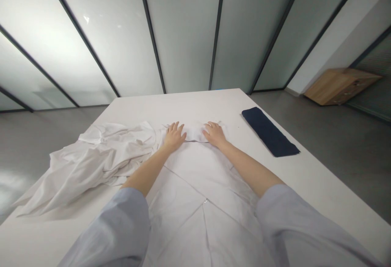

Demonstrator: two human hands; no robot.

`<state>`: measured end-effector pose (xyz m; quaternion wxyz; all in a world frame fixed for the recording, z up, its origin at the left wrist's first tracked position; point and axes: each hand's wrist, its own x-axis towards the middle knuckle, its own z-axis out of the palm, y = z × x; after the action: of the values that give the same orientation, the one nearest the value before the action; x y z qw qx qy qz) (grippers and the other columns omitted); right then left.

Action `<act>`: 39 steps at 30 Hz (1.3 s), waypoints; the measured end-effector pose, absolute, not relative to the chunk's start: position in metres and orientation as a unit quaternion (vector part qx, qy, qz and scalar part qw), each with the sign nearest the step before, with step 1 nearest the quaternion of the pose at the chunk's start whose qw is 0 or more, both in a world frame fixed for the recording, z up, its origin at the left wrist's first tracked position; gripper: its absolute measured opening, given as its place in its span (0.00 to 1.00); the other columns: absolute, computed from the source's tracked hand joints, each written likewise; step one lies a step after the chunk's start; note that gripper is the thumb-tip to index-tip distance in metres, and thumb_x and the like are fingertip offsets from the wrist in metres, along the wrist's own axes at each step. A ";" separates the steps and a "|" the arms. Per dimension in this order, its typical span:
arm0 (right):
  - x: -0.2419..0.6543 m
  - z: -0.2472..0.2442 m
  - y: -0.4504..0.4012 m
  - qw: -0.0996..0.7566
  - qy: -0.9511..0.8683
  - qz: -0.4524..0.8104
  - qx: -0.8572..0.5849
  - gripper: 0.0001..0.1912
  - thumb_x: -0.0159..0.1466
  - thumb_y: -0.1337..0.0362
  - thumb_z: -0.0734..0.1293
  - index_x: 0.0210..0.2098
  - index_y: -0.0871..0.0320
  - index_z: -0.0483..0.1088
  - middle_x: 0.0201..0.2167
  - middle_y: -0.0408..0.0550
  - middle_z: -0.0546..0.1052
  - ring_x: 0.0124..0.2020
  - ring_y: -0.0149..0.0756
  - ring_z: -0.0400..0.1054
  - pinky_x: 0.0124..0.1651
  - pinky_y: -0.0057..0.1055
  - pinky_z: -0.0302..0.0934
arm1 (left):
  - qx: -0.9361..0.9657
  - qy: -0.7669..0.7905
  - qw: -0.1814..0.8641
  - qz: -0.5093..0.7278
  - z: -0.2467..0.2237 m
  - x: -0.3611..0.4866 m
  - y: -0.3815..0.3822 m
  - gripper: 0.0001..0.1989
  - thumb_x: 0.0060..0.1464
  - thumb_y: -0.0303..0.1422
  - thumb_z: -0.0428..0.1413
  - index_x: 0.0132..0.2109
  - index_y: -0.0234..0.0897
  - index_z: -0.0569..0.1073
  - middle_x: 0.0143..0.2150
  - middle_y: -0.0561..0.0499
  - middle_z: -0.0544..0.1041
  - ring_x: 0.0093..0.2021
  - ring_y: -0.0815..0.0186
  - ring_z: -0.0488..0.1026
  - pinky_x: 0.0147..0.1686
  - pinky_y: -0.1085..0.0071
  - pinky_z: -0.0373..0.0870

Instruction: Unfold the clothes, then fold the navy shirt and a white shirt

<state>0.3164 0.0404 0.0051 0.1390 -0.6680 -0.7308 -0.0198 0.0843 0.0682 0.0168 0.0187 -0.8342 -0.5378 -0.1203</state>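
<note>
A white garment (195, 169) lies spread out on the white table, running from the bottom of the view up to my hands. My left hand (175, 136) rests flat on the left side of its far end, fingers spread. On the right side of that same end lies my right hand (214, 134), palm down with its fingers apart. Between the two hands a folded-looking white strip (194, 132) with a dark line along its near edge is visible. Neither hand grips anything.
A crumpled heap of white cloth (104, 153) covers the table's left side. To the right lies a dark navy folded cloth (269, 132). The white table (317, 185) has its far edge near frosted glass panels. A wooden cabinet (339, 86) stands on the floor at the far right.
</note>
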 end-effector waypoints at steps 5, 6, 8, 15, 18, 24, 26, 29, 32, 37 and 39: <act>0.305 -0.012 0.039 0.043 -0.714 0.052 -0.697 0.37 0.67 0.42 0.50 0.68 0.57 0.52 0.69 0.59 0.51 0.69 0.55 0.42 0.65 0.50 0.38 | -0.824 -0.565 -0.030 -0.007 -0.003 0.091 0.067 0.36 0.62 0.53 0.38 0.69 0.38 0.54 0.71 0.38 0.51 0.70 0.44 0.45 0.64 0.46 0.46; 0.305 -0.013 0.038 0.040 -0.714 0.054 -0.697 0.37 0.67 0.41 0.49 0.68 0.57 0.51 0.70 0.59 0.50 0.69 0.55 0.41 0.66 0.50 0.37 | -0.825 -0.565 -0.025 -0.010 -0.005 0.091 0.067 0.36 0.62 0.53 0.37 0.69 0.37 0.53 0.71 0.38 0.50 0.70 0.44 0.45 0.64 0.46 0.46; 0.306 -0.014 0.038 0.040 -0.716 0.053 -0.695 0.38 0.67 0.41 0.49 0.68 0.57 0.50 0.70 0.59 0.49 0.69 0.55 0.41 0.66 0.49 0.36 | -0.824 -0.566 -0.005 -0.027 -0.005 0.089 0.066 0.36 0.62 0.52 0.38 0.69 0.35 0.54 0.71 0.37 0.50 0.70 0.46 0.46 0.65 0.49 0.46; 0.307 -0.010 0.040 0.045 -0.715 0.046 -0.696 0.37 0.67 0.42 0.50 0.68 0.57 0.51 0.70 0.59 0.50 0.69 0.55 0.41 0.66 0.49 0.38 | -0.834 -0.550 0.014 -0.041 0.004 0.093 0.018 0.35 0.62 0.50 0.38 0.69 0.35 0.52 0.72 0.40 0.49 0.71 0.51 0.45 0.66 0.52 0.44; 0.307 -0.008 0.047 0.047 -0.716 0.042 -0.695 0.36 0.68 0.43 0.52 0.68 0.57 0.52 0.69 0.59 0.51 0.69 0.55 0.42 0.66 0.50 0.39 | -0.829 -0.558 -0.033 0.003 0.001 0.098 -0.013 0.38 0.60 0.55 0.37 0.70 0.40 0.50 0.72 0.41 0.48 0.71 0.46 0.43 0.63 0.43 0.46; 0.308 0.005 0.055 0.066 -0.711 0.024 -0.700 0.32 0.69 0.49 0.53 0.67 0.59 0.53 0.69 0.58 0.52 0.68 0.52 0.46 0.65 0.48 0.42 | -0.825 -0.564 -0.036 0.019 -0.004 0.104 -0.023 0.40 0.58 0.58 0.34 0.71 0.41 0.48 0.73 0.40 0.44 0.71 0.43 0.40 0.63 0.38 0.41; 0.310 0.011 0.050 0.082 -0.714 0.007 -0.696 0.32 0.69 0.51 0.53 0.67 0.60 0.52 0.69 0.59 0.53 0.68 0.50 0.46 0.66 0.47 0.42 | -0.823 -0.567 -0.036 0.022 -0.004 0.105 -0.012 0.41 0.58 0.58 0.33 0.71 0.41 0.47 0.73 0.41 0.43 0.71 0.43 0.39 0.63 0.38 0.41; 0.313 0.017 0.030 0.090 -0.737 -0.013 -0.669 0.31 0.68 0.51 0.55 0.66 0.59 0.54 0.68 0.58 0.54 0.68 0.51 0.46 0.66 0.48 0.41 | -0.824 -0.564 -0.036 0.027 -0.001 0.106 0.009 0.41 0.58 0.58 0.33 0.71 0.40 0.47 0.73 0.40 0.43 0.71 0.43 0.39 0.62 0.38 0.41; 0.313 0.016 0.001 0.070 -0.763 0.002 -0.643 0.32 0.67 0.49 0.56 0.66 0.57 0.56 0.68 0.57 0.54 0.68 0.51 0.47 0.67 0.49 0.39 | -0.832 -0.553 -0.034 0.024 0.001 0.108 0.032 0.40 0.59 0.58 0.34 0.71 0.40 0.48 0.73 0.40 0.45 0.71 0.44 0.40 0.62 0.39 0.42; 0.305 0.003 -0.037 0.021 -0.736 0.072 -0.673 0.37 0.67 0.42 0.51 0.69 0.54 0.50 0.70 0.57 0.49 0.69 0.58 0.41 0.65 0.57 0.38 | -0.840 -0.542 -0.028 -0.026 0.006 0.113 0.063 0.36 0.60 0.53 0.41 0.68 0.37 0.55 0.71 0.38 0.52 0.69 0.46 0.48 0.63 0.43 0.46; 0.303 -0.003 -0.041 0.013 -0.726 0.078 -0.683 0.38 0.67 0.41 0.49 0.69 0.53 0.48 0.71 0.56 0.47 0.69 0.59 0.38 0.64 0.60 0.37 | -0.847 -0.527 -0.011 -0.066 0.009 0.112 0.065 0.29 0.61 0.47 0.44 0.65 0.37 0.60 0.68 0.40 0.58 0.67 0.52 0.55 0.63 0.51 0.51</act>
<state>0.3029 -0.0411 -0.0027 0.0128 -0.6828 -0.7264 0.0776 0.1125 0.0653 0.0094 -0.0107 -0.8473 -0.5268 -0.0663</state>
